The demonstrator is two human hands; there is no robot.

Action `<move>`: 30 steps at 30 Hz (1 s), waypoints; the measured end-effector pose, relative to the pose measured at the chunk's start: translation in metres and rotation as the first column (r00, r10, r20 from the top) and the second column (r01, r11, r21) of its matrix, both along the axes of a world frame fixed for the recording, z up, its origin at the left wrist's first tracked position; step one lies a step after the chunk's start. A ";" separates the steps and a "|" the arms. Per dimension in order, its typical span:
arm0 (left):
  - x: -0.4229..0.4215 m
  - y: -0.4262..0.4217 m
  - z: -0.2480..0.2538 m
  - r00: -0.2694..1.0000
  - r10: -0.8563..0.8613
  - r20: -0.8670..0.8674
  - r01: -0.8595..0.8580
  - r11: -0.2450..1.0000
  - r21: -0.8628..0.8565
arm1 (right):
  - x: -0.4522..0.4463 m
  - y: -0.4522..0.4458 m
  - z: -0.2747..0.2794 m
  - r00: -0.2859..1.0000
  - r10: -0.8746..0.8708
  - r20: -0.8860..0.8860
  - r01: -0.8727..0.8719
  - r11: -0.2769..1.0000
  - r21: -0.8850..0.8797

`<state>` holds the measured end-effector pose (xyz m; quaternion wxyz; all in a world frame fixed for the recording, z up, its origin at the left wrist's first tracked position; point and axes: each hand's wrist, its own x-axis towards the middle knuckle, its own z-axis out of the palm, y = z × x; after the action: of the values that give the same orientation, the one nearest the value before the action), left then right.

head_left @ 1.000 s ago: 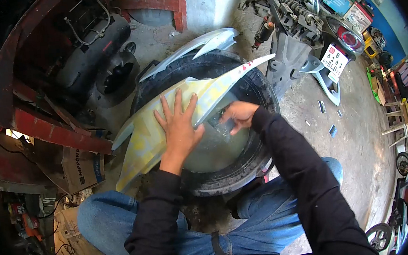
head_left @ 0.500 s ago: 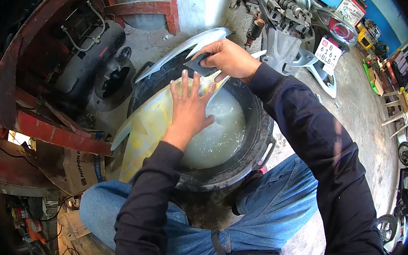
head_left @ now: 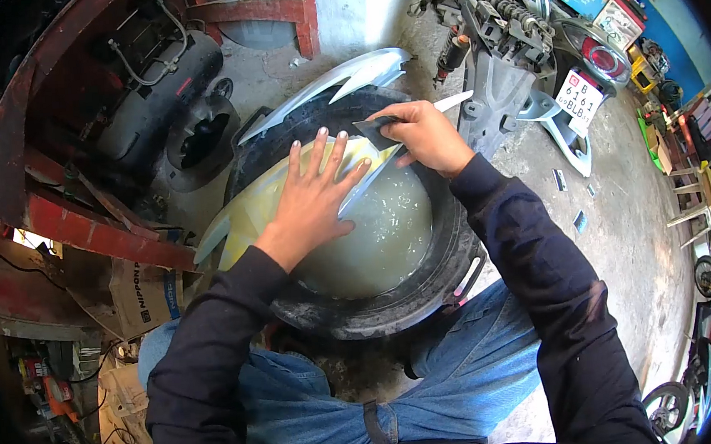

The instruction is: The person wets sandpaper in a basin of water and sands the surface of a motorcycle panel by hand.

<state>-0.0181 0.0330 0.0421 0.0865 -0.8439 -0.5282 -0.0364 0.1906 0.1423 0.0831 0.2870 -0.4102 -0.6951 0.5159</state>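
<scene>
A long yellow and white panel (head_left: 249,199) lies across a black tub (head_left: 355,322) that holds cloudy water (head_left: 366,250). My left hand (head_left: 311,194) rests flat on the panel with its fingers spread. My right hand (head_left: 428,137) pinches a dark, thin sheet (head_left: 377,130) against the panel's upper right part. The panel's pointed white tip (head_left: 454,101) sticks out beyond my right hand. Behind, a second silver-white panel (head_left: 336,80) lies over the tub's far rim.
A dark compressor tank (head_left: 158,100) and a red frame (head_left: 106,233) stand at the left, above a cardboard box (head_left: 143,297). Motorcycle parts (head_left: 507,22) and a licence plate (head_left: 578,103) are at the upper right. Small blue pieces (head_left: 580,221) lie on the floor.
My right hand has risen from over the water to the panel, and the dark sheet now shows in it. My left hand remains on the panel, slightly shifted.
</scene>
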 end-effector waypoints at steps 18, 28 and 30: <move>-0.008 -0.044 -0.022 0.890 0.317 0.327 -0.246 0.939 -0.241 | 0.009 -0.059 -0.067 0.700 -0.232 0.675 -0.180 0.858 0.481; -0.010 -0.038 -0.010 0.825 0.361 0.434 -0.237 0.919 -0.314 | -0.001 -0.069 -0.061 0.829 -0.068 0.555 -0.281 0.807 0.519; -0.011 -0.037 -0.008 0.823 0.366 0.434 -0.237 0.916 -0.323 | -0.003 -0.074 -0.056 0.828 -0.030 0.559 -0.301 0.818 0.490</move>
<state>-0.0290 -0.0045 0.0342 -0.1534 -0.7161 -0.6607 -0.1649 0.1878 0.0681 0.0269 0.1457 -0.3840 -0.8954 0.1718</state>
